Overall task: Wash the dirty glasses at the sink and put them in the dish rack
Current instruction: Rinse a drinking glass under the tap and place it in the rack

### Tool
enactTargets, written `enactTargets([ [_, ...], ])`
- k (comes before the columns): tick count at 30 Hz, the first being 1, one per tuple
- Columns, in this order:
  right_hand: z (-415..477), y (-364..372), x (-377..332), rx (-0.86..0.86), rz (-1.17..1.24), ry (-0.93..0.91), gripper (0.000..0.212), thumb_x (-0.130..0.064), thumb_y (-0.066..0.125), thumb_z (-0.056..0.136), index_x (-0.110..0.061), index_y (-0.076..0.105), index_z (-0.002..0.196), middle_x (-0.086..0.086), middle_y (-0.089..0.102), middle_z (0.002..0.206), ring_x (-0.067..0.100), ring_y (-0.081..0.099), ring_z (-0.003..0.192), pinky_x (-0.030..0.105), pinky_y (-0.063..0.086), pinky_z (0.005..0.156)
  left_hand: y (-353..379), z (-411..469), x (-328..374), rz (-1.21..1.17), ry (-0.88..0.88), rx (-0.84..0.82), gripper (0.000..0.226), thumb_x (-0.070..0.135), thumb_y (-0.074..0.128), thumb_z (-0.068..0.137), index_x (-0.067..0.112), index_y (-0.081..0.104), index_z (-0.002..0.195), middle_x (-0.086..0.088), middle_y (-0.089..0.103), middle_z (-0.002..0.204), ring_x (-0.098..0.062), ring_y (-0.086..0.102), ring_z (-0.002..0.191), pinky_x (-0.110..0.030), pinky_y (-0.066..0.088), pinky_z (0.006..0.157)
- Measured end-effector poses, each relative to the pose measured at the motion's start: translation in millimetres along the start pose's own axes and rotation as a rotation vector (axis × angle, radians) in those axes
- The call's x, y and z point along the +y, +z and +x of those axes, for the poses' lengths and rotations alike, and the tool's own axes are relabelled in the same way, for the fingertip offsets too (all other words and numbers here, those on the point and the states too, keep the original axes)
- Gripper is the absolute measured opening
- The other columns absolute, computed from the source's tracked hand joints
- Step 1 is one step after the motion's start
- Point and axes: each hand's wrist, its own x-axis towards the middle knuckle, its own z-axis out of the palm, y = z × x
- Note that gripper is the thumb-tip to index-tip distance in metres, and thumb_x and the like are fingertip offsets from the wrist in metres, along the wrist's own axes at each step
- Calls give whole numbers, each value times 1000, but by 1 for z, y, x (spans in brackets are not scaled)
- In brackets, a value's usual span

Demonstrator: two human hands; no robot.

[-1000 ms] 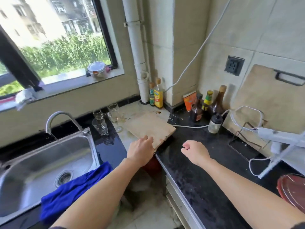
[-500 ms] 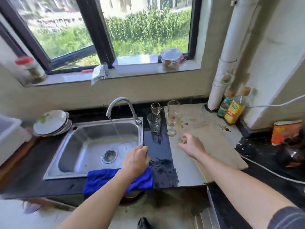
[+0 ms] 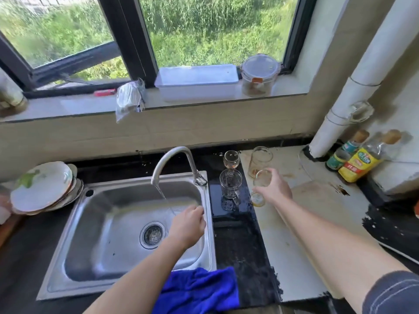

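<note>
Several dirty glasses stand on the counter right of the steel sink (image 3: 95, 264). My right hand (image 3: 275, 188) grips a stemmed glass (image 3: 261, 177) with brownish residue; its foot touches the counter. Behind it stands a wide tumbler (image 3: 260, 158) with brown stains. To its left are a patterned glass mug (image 3: 230, 184) and a small wine glass (image 3: 231, 159). My left hand (image 3: 188, 225) hovers over the basin, fingers curled, empty, just beside the stream of water from the faucet (image 3: 174, 158).
A blue cloth (image 3: 197, 291) hangs over the sink's front edge. Stacked plates (image 3: 43, 186) sit left of the sink. Bottles (image 3: 358, 163) stand by the white pipe at the right. A wooden cutting board (image 3: 317, 200) lies right of the glasses. Containers line the windowsill.
The view has swung left toward the sink. My right hand moved up and took hold of the stemmed glass. My left hand went from the blue cloth to over the basin near the water.
</note>
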Motion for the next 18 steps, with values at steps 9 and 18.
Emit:
enactTargets([
  [9,-30,-50,-30,22,20,-164,68,-58,74,63,-35,50,122,-12,64,107,16,62,94,32,51,79,2,29,-4,-62,-23,-12,24,26,39,96,15,57,109,-4,58,109,-26,58,96,-36,47,77],
  [18,-48,9,-97,-310,158,-391,65,-60,79,61,-32,53,113,-14,60,94,7,60,86,32,51,78,6,-8,-40,-237,-362,-7,29,24,46,94,13,57,118,-6,64,114,-25,58,105,-32,42,79],
])
